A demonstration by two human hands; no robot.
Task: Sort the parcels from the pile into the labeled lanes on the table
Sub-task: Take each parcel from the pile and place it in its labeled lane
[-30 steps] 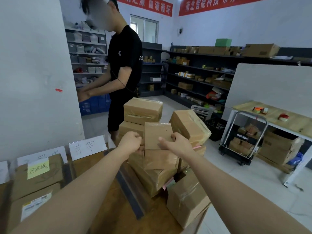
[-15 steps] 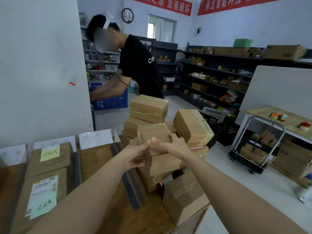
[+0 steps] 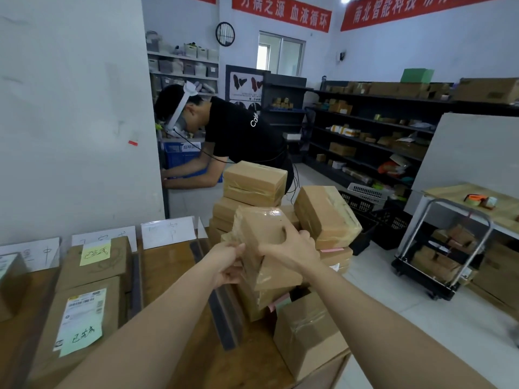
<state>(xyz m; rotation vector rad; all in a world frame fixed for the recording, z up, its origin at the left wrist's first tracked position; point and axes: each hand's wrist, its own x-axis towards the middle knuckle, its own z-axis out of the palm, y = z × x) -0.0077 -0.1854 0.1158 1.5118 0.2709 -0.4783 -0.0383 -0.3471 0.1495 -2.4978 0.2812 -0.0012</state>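
Note:
A taped brown parcel (image 3: 259,230) is tilted up in front of the pile (image 3: 325,217) of cardboard parcels on the table's right end. My left hand (image 3: 229,266) grips its lower left edge and my right hand (image 3: 292,249) clasps its right face, thumb on the front. Left of a dark divider strip (image 3: 222,313) lie the lanes on the wooden table (image 3: 168,265). White label cards (image 3: 168,231) stand at the lanes' far end. Sorted parcels (image 3: 97,262) with yellow and green notes lie in the lanes at left.
Another person in a black shirt (image 3: 238,133) bends over a blue crate behind the pile. A white wall panel (image 3: 70,108) rises behind the cards. Dark shelving (image 3: 379,127) lines the back right. A flat trolley (image 3: 438,256) with boxes stands on the floor at right.
The parcel has come up off the pile and tipped toward me, with both hands shifting their hold on it. My view has swung left. The other person has bent lower.

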